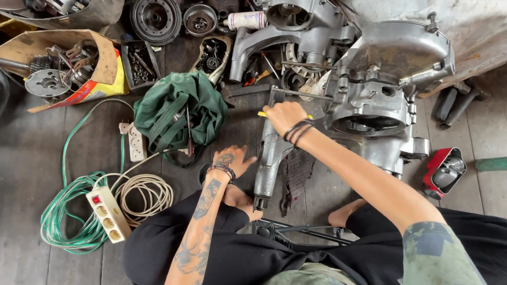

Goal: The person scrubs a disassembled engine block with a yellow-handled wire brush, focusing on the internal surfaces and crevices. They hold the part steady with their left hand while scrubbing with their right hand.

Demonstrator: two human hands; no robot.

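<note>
The right hand [284, 116] is gripping a yellow-handled tool [262, 114] against the big grey metal engine case [372, 90] in the middle, while the left hand [231, 161] is resting flat on its long arm [269, 159], with many loose parts lying on the far floor.

Your tattooed left hand [230, 160] lay low near your knee, fingers [247, 162] loosely spread; your right hand [284, 116] reached forward, arm extended, fingers curled closed, bands on both wrists.
</note>
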